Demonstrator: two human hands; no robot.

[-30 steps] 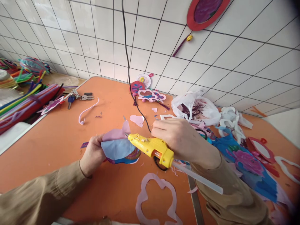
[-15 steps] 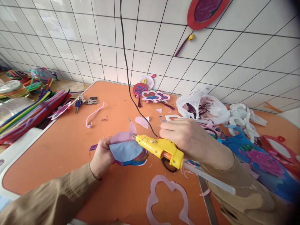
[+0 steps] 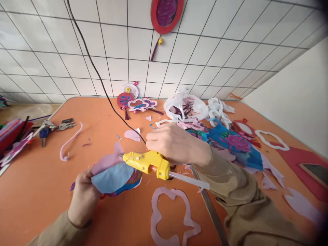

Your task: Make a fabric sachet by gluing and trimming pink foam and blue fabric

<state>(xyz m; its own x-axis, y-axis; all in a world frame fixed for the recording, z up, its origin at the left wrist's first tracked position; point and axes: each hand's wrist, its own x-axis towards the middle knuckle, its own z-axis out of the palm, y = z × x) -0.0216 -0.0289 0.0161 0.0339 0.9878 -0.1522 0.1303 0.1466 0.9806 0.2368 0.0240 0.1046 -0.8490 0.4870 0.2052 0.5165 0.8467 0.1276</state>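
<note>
My right hand (image 3: 176,143) is closed around a yellow hot glue gun (image 3: 147,162) whose nozzle points left at a paper piece. A clear glue stick pokes out of the gun's back. My left hand (image 3: 83,196) grips that layered paper piece (image 3: 112,176), light blue and pink on top with a colourful printed layer beneath, just above the orange table (image 3: 38,184). The gun's black cord (image 3: 102,82) runs up and left over the tiled wall.
A pink cloud-shaped paper frame (image 3: 170,217) lies near the front edge. Keys (image 3: 52,126) and a pink pipe cleaner (image 3: 70,140) lie at left. A white plastic bag (image 3: 186,107), floral blue paper (image 3: 235,145), finished ornaments (image 3: 139,102) and red frames (image 3: 304,164) crowd the back and right.
The view has swung to the right, so the pipe cleaner pile at left is nearly out of frame. Both hands keep their hold, the gun nozzle still at the paper piece.
</note>
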